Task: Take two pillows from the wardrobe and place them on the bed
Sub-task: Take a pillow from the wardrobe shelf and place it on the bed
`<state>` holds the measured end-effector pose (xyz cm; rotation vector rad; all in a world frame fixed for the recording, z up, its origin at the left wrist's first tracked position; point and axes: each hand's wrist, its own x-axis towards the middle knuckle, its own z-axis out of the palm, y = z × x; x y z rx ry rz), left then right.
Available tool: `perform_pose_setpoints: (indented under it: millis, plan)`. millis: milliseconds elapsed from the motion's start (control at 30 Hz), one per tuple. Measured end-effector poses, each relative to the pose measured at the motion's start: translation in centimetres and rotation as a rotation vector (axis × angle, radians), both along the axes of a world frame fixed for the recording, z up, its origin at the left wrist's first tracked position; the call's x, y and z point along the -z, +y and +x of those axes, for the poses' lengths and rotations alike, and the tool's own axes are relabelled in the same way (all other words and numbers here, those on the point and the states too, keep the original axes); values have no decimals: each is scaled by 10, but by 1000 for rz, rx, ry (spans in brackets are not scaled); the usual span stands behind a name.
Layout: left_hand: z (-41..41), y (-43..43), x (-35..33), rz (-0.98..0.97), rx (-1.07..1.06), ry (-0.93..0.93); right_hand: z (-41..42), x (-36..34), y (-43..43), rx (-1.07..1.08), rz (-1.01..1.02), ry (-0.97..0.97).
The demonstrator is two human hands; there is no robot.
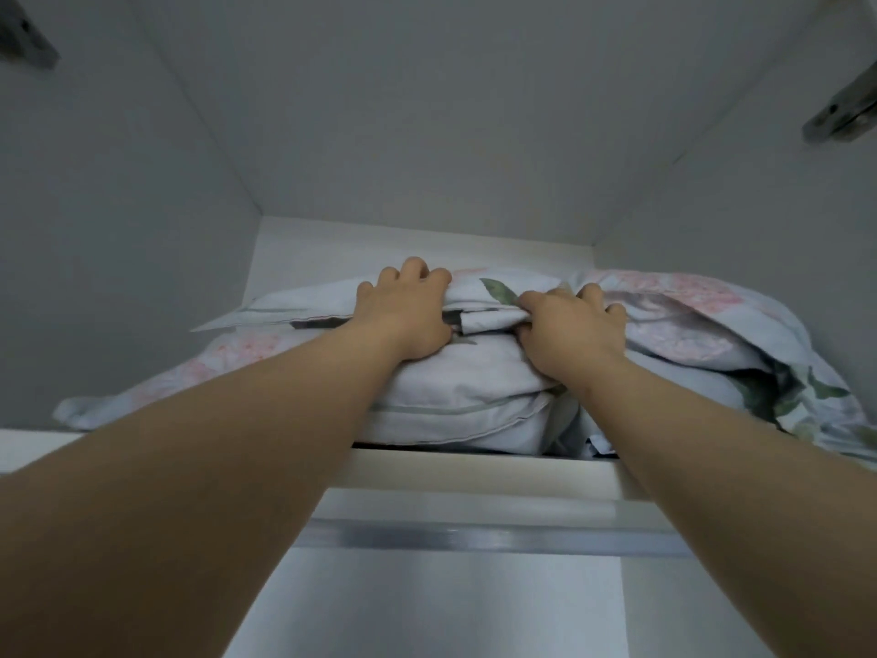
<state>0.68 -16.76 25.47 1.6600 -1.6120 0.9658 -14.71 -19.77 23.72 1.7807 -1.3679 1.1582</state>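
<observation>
Pale blue pillows with pink flower and green leaf prints lie stacked on a high wardrobe shelf. The top pillow lies flat on the left over a thicker lower pillow. Another floral pillow bulges at the right. My left hand grips the near edge of the top pillow, fingers curled over it. My right hand pinches the bunched fabric of that same edge beside the left hand. Both arms reach upward from below.
White wardrobe side walls and a back panel enclose the shelf. Metal door hinges show at the upper left and upper right. A metal hanging rail runs under the shelf.
</observation>
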Motion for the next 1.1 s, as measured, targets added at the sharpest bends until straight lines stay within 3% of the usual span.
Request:
perform_pose_setpoints:
  millis: [300, 433, 567, 733, 967, 1100]
  plan:
    - [19, -3, -5, -84, -56, 52, -13, -2, 3, -281, -141, -296]
    - [11, 8, -9, -266, 12, 64, -20, -3, 8, -392, -308, -402]
    - [5, 17, -7, -309, 22, 20, -19, -1, 15, -372, -366, -440]
    - [6, 26, 0, -283, 36, 30, -6, 4, 16, -159, -452, -146]
    - [20, 34, 9, -296, 319, 31, 9, -12, 23, -9, -410, 292]
    - [19, 35, 11, -340, 318, -10, 24, -27, 14, -96, -95, 255]
